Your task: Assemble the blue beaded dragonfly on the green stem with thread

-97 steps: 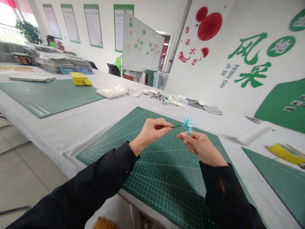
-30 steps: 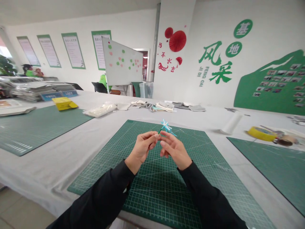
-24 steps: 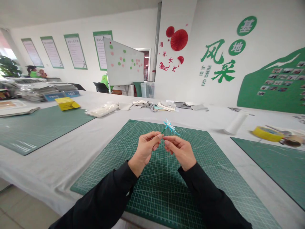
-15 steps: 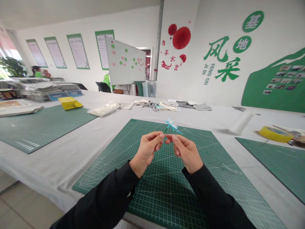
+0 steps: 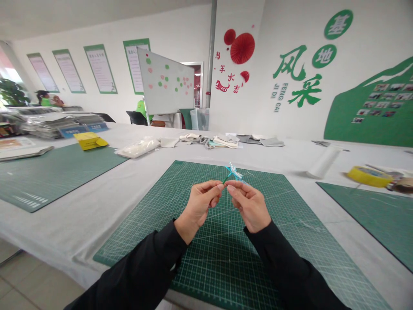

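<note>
Held up over the green cutting mat (image 5: 155, 215) is a small artificial flower (image 5: 237, 173) with light-blue petals, white bead-like dots and a thin green stem (image 5: 227, 177). It tilts up and to the right. My left hand (image 5: 200, 206) pinches the lower stem between thumb and forefinger. Right beside it, my right hand (image 5: 252, 206) is closed in a pinch, its fingertips at the stem below the petals. Whatever lies between those right fingertips is too small to make out. The stem's lower end is hidden by my fingers.
Fabric scraps (image 5: 222, 141) and a plastic-wrapped packet (image 5: 138, 147) lie along the table's far side. At the right are a white roll (image 5: 324, 161), yellow tape (image 5: 369, 176) and another mat (image 5: 371, 215). A yellow box (image 5: 90, 141) sits on the left mat (image 5: 64, 172). A person (image 5: 45, 99) is far left.
My right thumb and forefinger have come together in a pinch at the stem, closer to my left fingertips. The flower has turned slightly. The view has shifted a little.
</note>
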The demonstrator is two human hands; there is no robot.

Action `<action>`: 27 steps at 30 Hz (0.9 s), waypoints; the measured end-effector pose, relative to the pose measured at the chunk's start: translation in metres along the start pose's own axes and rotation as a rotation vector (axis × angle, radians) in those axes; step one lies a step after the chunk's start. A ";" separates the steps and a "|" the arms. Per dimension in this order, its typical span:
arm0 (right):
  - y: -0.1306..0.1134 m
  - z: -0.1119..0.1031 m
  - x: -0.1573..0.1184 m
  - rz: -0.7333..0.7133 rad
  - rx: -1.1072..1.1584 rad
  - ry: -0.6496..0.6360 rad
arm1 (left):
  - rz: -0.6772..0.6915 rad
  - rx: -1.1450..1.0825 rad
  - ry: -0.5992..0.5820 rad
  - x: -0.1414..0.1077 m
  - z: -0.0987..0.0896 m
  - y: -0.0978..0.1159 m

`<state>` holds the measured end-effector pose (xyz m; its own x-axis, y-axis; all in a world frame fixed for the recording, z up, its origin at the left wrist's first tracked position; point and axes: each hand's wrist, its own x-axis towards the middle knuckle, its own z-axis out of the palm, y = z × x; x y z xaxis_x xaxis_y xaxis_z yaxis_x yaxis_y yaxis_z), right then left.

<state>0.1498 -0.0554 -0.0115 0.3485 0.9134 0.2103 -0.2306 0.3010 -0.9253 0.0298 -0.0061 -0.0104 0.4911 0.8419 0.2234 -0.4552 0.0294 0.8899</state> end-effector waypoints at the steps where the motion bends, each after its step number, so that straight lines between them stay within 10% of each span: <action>1: 0.000 0.001 0.000 -0.001 0.017 0.027 | -0.008 -0.006 -0.015 -0.001 0.000 0.000; 17: -0.005 0.000 -0.001 -0.059 -0.071 0.152 | -0.066 -0.056 0.035 -0.006 0.009 -0.006; 27: -0.003 -0.006 -0.006 -0.201 -0.309 0.145 | -0.217 -0.339 -0.134 -0.005 0.005 -0.003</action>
<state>0.1542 -0.0632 -0.0115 0.4885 0.7901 0.3703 0.1315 0.3528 -0.9264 0.0318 -0.0131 -0.0121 0.6847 0.7196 0.1153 -0.5380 0.3925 0.7460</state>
